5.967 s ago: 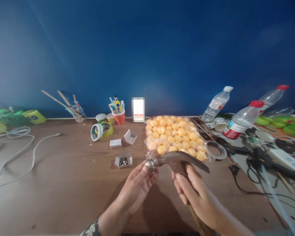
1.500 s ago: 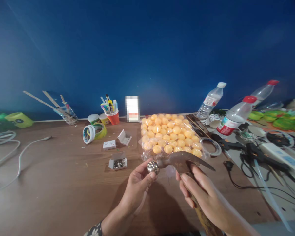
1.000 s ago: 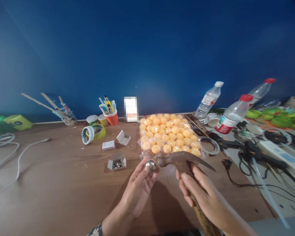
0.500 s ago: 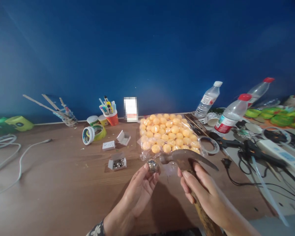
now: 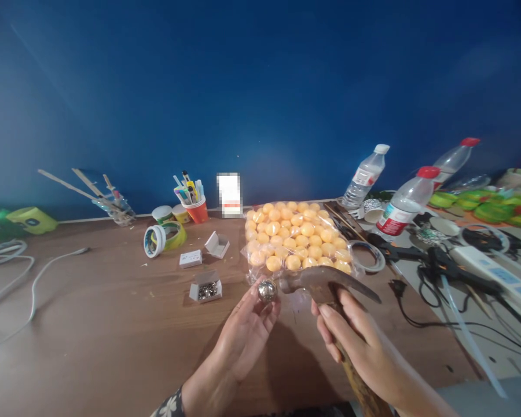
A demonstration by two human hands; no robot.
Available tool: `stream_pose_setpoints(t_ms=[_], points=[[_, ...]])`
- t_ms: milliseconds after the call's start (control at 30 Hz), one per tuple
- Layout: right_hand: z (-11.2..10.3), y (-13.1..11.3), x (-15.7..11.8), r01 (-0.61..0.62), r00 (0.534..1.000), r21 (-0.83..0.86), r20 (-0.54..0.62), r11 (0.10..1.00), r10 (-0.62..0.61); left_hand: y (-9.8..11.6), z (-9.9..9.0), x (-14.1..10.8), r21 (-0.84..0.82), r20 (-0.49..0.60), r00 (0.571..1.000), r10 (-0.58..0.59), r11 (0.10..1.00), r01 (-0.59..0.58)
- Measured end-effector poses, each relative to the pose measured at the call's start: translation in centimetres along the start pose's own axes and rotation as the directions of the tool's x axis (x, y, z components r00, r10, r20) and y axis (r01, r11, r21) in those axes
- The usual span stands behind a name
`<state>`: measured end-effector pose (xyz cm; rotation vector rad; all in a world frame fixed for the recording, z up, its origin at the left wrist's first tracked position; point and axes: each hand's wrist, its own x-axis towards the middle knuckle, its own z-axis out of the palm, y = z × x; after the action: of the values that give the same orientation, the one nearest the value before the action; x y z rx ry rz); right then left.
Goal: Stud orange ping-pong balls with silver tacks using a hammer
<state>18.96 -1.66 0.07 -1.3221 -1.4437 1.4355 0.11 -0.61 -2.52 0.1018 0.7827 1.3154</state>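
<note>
A small round ball with a shiny metallic, studded surface (image 5: 267, 291) is held in the fingers of my left hand (image 5: 247, 327). My right hand (image 5: 351, 330) is wrapped round the wooden handle of a claw hammer (image 5: 325, 278). The hammer's head lies sideways, its striking face close to the right side of the ball. Behind both hands lies a clear plastic bag of yellow-orange balls (image 5: 301, 237). To the left, an open small box (image 5: 208, 289) holds shiny metal tacks.
A closed small box (image 5: 190, 258), another open box (image 5: 217, 245), tape rolls (image 5: 155, 241) and a pen cup (image 5: 197, 211) stand left. Bottles (image 5: 406, 202), a tape ring (image 5: 367, 256), glue guns (image 5: 460, 272) and a power strip (image 5: 499, 275) crowd the right.
The ball has turned or shifted slightly in my left hand, and more of its studded face shows. The whole view has moved a little; my right hand still holds the hammer.
</note>
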Motion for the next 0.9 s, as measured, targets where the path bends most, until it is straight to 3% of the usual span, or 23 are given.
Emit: stream_pose_setpoints(t_ms=[200, 400, 667, 900], points=[[0.4, 0.9, 0.0, 0.018, 0.998, -0.053, -0.051, 0.998, -0.020, -0.2, 0.0, 0.1, 0.027, 0.002, 1.000, 0.011, 1.000, -0.011], [0.6, 1.1, 0.3, 0.018, 1.000, -0.081, -0.023, 0.997, -0.020, -0.5, -0.7, 0.1, 0.041, 0.058, 0.998, -0.022, 0.999, 0.020], [0.5, 0.7, 0.2, 0.000, 1.000, -0.128, -0.010, 0.992, -0.002, -0.3, -0.9, -0.2, 0.127, 0.147, 0.989, 0.019, 0.991, -0.038], [0.2, 0.4, -0.3, 0.043, 0.997, -0.148, -0.054, 0.988, -0.051, -0.2, -0.5, -0.5, 0.159, 0.139, 0.987, 0.080, 0.982, -0.102]])
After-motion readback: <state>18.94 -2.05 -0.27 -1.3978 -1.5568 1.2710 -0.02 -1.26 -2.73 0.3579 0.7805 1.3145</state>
